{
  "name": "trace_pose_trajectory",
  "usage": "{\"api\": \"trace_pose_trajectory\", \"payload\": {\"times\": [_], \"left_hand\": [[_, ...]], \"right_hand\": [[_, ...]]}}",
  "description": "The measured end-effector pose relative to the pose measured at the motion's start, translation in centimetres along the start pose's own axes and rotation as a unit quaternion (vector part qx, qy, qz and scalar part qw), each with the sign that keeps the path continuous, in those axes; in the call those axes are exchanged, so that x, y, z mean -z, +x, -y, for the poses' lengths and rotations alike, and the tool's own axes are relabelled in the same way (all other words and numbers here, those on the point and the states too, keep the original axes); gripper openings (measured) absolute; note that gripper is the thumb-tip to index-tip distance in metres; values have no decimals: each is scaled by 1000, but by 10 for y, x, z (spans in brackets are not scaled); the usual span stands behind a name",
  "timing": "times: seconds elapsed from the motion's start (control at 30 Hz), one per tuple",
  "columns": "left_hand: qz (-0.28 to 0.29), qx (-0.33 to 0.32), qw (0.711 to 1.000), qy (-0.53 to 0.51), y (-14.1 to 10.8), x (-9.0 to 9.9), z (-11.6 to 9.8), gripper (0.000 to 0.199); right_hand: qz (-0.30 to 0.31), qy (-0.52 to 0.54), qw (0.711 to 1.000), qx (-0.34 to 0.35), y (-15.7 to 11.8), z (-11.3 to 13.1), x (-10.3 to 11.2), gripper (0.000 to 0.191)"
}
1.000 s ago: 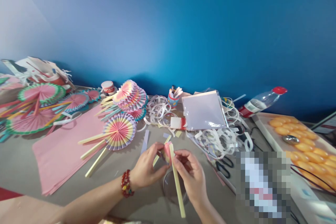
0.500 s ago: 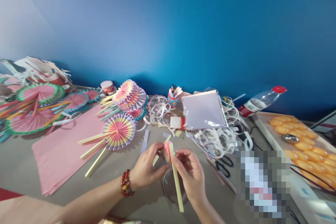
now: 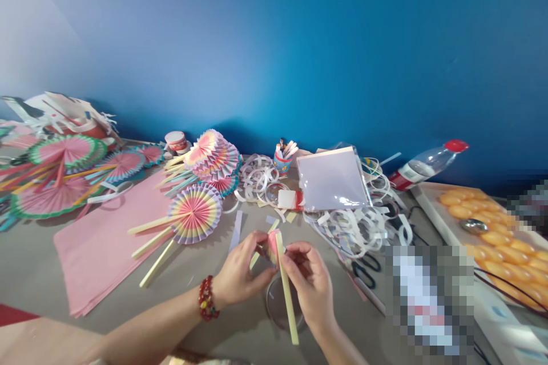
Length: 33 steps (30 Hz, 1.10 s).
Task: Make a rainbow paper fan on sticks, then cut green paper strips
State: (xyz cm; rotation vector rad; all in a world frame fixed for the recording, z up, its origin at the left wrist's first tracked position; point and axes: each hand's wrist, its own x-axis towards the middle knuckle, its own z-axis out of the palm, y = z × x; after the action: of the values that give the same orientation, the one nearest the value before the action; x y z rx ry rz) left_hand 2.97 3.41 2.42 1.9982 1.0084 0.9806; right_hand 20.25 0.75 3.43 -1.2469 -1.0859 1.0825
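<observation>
Left hand (image 3: 242, 275) pinching a small pleated paper (image 3: 272, 248) above the tabletop (image 3: 171, 305), close to its near edge, right hand (image 3: 311, 285) gripping a pale yellow strip (image 3: 288, 299) against it, a round pleated fan (image 3: 197, 214) lying toward the left edge, white curls (image 3: 353, 228) spreading toward the far edge.

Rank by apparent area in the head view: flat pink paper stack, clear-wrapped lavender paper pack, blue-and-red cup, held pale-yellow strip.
1. Pink paper stack
2. Lavender paper pack
Unsure: yellow strip and cup; the strip looks longer but thin, and nearer the camera.
</observation>
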Motion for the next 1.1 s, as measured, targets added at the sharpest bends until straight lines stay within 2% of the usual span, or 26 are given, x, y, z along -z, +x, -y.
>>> {"api": "trace_pose_trajectory", "payload": {"times": [1.1], "left_hand": [[9,-1,1000,6,0,0,2,49]], "right_hand": [[20,-11,1000,-6,4,0,1,24]]}}
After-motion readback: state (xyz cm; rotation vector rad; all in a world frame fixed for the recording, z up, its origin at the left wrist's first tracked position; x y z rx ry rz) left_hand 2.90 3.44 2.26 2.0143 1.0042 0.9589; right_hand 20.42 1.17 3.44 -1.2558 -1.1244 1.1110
